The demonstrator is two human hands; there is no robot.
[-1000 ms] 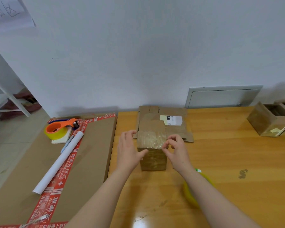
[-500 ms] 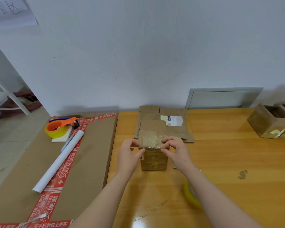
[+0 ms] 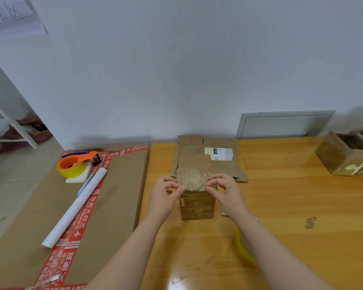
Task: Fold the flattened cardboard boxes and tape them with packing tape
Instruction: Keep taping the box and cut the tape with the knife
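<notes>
A small cardboard box (image 3: 197,204) stands upright mid-tabletop (image 3: 291,206), its top covered in clear tape; the left hand (image 3: 162,197) pinches the top's left edge between thumb and forefinger; the right hand (image 3: 226,192) pinches the right edge. Flattened boxes (image 3: 224,166) lie just behind it; a yellow tape roll (image 3: 242,248) shows beside the right forearm; an orange tape dispenser (image 3: 76,163) sits on a large carton (image 3: 117,195) at the left.

- Folded box (image 3: 197,204): upright, mid tabletop (image 3: 291,206).
- Left hand (image 3: 164,195), right hand (image 3: 224,192): pinching the box's top edge, one at each side.
- Flattened boxes (image 3: 224,164): stacked just behind it.
- Tape roll (image 3: 242,248): under right forearm.
- Open box (image 3: 344,155): far right.
- Flat carton (image 3: 117,195): left of tabletop, carrying tape dispenser (image 3: 76,164), pen (image 3: 85,184) and paper tube (image 3: 76,208).
</notes>
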